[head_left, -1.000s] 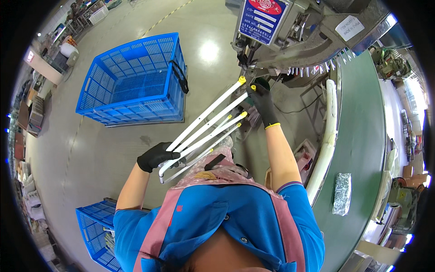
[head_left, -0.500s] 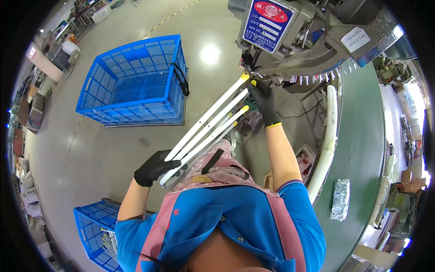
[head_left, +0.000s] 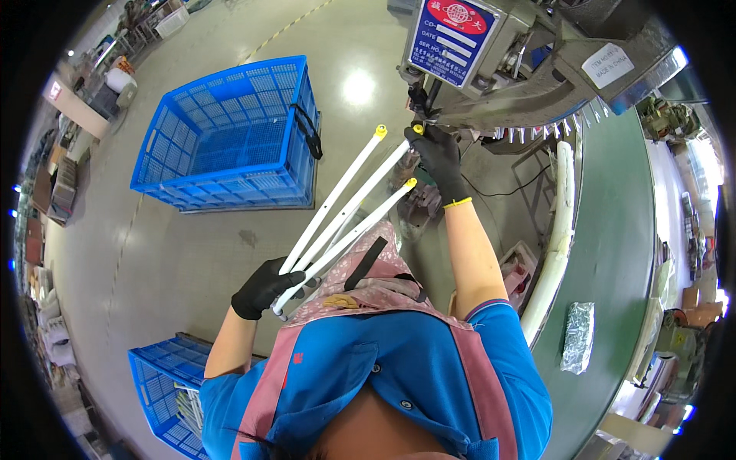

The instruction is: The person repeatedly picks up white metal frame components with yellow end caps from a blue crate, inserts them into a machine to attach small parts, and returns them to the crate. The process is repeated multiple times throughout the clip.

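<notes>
My left hand [head_left: 264, 288], in a black glove, is closed round the lower ends of several white tubes with yellow tips. They fan out up and to the right. My black-gloved right hand [head_left: 438, 162] grips the upper end of the middle white tube [head_left: 366, 189], its yellow tip just under the head of a grey riveting-type machine [head_left: 491, 46]. The left white tube [head_left: 335, 188] points up, its tip free beside the machine. Another white tube [head_left: 366, 225] lies lower right, its tip below my right wrist. Part of a further tube is hidden behind these.
A large blue mesh crate [head_left: 222, 192] stands on the floor at left. A second blue crate [head_left: 153, 383] with pale rods sits lower left. On the right, a green-topped table [head_left: 606, 253] carries a silvery wrapped packet [head_left: 577, 337]; a white curved tube [head_left: 558, 230] runs along its edge.
The left tube's tip has swung left, away from the machine. My right hand has brought the middle tube's yellow tip up under the machine head. My left hand keeps its grip.
</notes>
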`<state>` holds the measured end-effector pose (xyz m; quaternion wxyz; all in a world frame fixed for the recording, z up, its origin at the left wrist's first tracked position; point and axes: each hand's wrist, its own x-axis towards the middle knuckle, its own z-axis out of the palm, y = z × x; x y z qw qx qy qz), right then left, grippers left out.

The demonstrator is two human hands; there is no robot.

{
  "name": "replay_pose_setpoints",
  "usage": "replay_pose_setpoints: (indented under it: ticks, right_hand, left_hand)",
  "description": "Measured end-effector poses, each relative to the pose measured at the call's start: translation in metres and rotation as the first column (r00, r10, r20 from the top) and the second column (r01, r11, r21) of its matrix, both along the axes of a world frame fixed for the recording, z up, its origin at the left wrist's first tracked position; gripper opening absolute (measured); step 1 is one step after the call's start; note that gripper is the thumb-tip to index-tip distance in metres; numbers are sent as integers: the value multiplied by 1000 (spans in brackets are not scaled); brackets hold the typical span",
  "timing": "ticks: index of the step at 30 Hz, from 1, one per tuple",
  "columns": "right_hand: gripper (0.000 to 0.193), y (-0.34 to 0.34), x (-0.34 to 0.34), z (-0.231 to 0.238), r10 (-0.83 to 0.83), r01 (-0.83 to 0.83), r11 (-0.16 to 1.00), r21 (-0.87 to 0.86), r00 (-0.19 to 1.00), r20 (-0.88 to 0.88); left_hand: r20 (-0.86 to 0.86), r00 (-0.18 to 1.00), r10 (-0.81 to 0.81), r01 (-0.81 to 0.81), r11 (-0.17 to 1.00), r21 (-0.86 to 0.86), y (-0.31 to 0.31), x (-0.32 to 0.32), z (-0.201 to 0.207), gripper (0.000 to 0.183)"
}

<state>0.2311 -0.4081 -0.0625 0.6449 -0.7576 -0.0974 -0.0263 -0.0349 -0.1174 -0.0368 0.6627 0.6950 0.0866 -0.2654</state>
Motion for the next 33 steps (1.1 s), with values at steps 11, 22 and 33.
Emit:
replay_pose_setpoints:
  ticks: [11, 22, 33]
  right_hand:
    - [28, -10, -1, -7, -66, 70, 993, -94, 997, 47]
    - [22, -3, 0, -1, 45, -48, 998, 40, 996, 75]
    - [25, -5, 13, -6, 42, -27, 978, -209, 997, 69]
  left_hand:
    - [-42, 999, -8, 6, 999, -48, -6, -2, -2, 36]
    - [10, 999, -31, 32, 998, -51, -7, -4, -30, 41]
    - [-13, 999, -45, 45, 998, 41, -12, -7, -9, 40]
